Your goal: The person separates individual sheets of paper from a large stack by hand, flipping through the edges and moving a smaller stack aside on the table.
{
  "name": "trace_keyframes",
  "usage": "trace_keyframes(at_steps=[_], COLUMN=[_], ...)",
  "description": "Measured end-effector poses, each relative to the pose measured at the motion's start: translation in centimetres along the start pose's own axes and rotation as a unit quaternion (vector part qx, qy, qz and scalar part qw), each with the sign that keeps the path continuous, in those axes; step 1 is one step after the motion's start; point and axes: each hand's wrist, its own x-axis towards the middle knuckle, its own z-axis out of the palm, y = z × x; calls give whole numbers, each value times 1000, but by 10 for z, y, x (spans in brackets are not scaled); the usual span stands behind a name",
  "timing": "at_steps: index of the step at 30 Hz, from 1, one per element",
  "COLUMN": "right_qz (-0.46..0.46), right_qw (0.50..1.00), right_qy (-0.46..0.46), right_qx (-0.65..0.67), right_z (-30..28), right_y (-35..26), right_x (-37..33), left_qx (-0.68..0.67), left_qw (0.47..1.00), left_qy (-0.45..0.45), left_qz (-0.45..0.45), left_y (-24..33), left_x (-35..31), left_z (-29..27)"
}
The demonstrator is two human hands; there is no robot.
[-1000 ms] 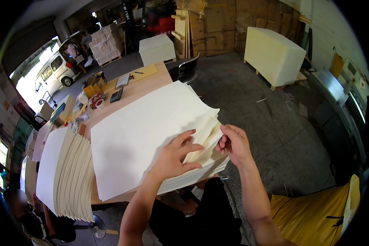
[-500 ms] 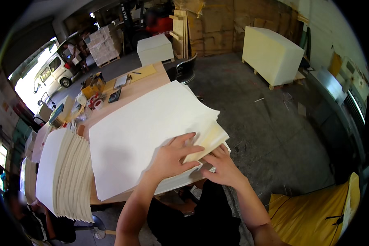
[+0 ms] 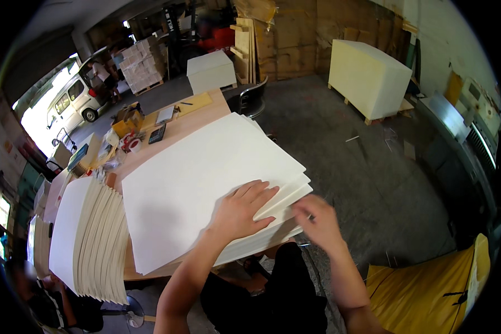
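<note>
paper stack (image 3: 200, 172) — under left hand (image 3: 240, 213)

Only legible lettering: pale characters running lengthwise down the dark forklift mast (image 3: 169, 23), left of the red forklift body (image 3: 216, 41). Calculator (image 3: 157, 133) toward the tabletop's (image 3: 190, 119) left edge: key markings too small to read. Stacked cartons (image 3: 141, 62): any print too blurred to make out.
</note>
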Motion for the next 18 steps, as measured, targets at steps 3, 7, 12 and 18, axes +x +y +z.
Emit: trace_keyframes(at_steps=[3, 7, 12, 18], right_qz=[124, 94, 111, 153], right_qw=[981, 969, 993, 964], right_qy=[-43, -113, 20, 53], right_qx=[-146, -200, 19, 210], right_z=[-27, -37, 2, 20], right_y=[10, 2, -19, 13], right_x=[2, 20, 35, 33], left_qx=[-16, -47, -77, -148], left_qw=[999, 998, 997, 986], left_qy=[-25, -30, -7, -55], left_qz=[-16, -39, -8, -48], left_y=[2, 5, 3, -5], left_x=[-1, -1, 0, 1], left_z=[1, 0, -7, -7])
